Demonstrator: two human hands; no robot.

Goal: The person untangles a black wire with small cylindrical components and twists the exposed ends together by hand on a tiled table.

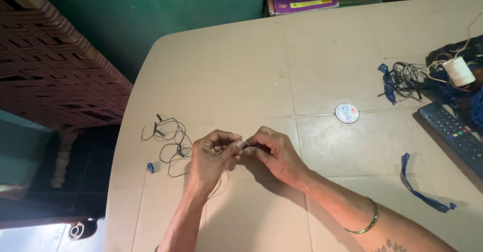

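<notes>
Hands meet at near-centre of worktop [327, 40]; left hand [211, 157] and right hand [274, 152] both pinched closed on small pale piece [242, 144] held between fingertips just above surface; what piece is, too small to tell; thin dark thread [168, 136] trails left in loose tangle; risk: thread likely snags or knots if pulled, slack being coiled; piece may slip from pinch, grip being tips only; blue scrap [150, 168] lies near tangle.

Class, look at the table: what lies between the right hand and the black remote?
In the head view, only a blue ribbon strip lies between the right hand and the remote; otherwise bare table.
</notes>
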